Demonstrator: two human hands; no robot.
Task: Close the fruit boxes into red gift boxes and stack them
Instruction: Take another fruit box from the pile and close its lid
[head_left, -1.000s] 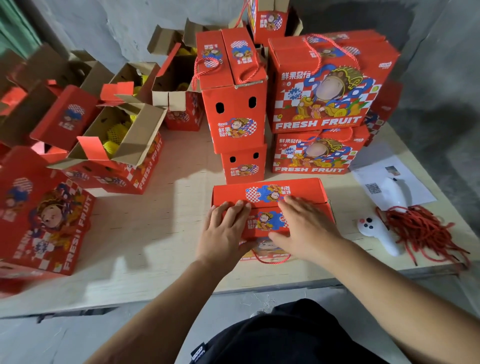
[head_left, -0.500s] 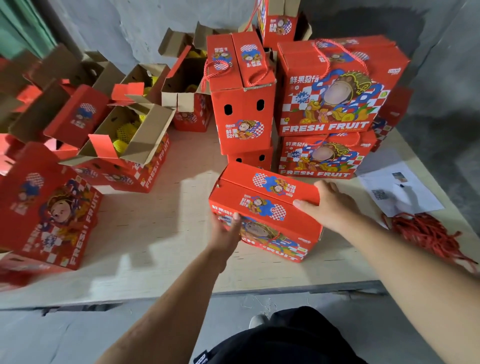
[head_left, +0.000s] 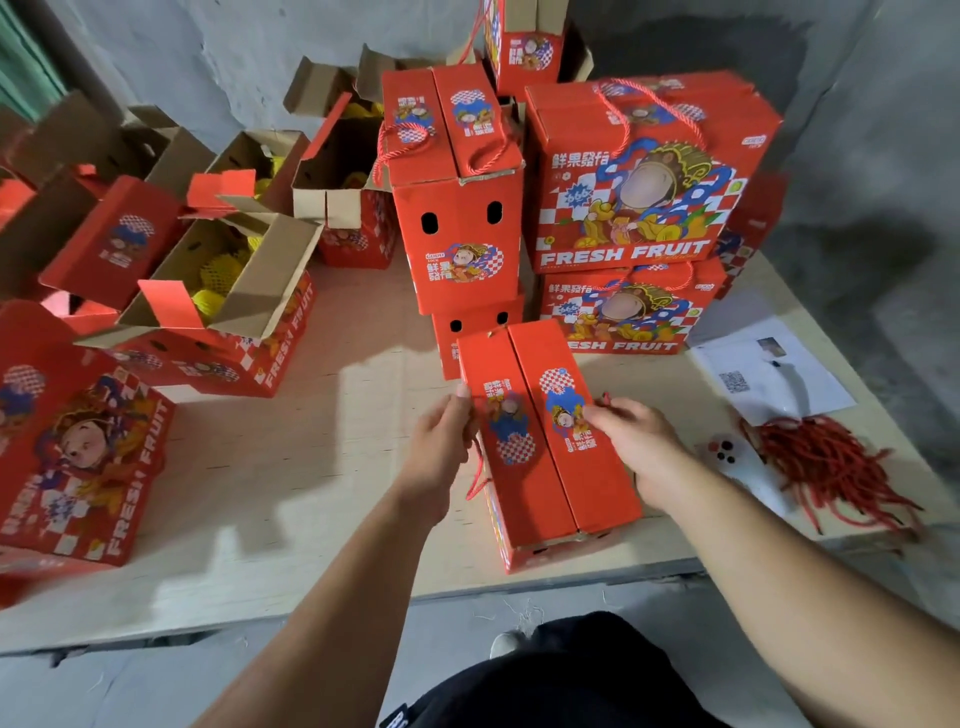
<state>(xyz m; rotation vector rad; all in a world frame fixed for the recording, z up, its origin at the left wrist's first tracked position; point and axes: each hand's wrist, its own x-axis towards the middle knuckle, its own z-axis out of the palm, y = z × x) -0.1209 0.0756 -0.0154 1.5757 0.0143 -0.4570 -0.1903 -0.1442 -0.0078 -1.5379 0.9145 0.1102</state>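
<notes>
Both forearms reach forward over the near edge of the pale plywood counter (head_left: 291, 467). The left hand (head_left: 441, 452) pinches the red cord handle (head_left: 475, 467) at the closed gift box's (head_left: 545, 457) left side; the right hand (head_left: 639, 441) pinches the cord at its right flap. That glossy red cardboard box stands at the counter's front. Right lies a bundle of red cords (head_left: 826, 467). Behind stand stacked closed boxes (head_left: 639, 208); left, open boxes (head_left: 218, 291) showing yellow netted fruit.
</notes>
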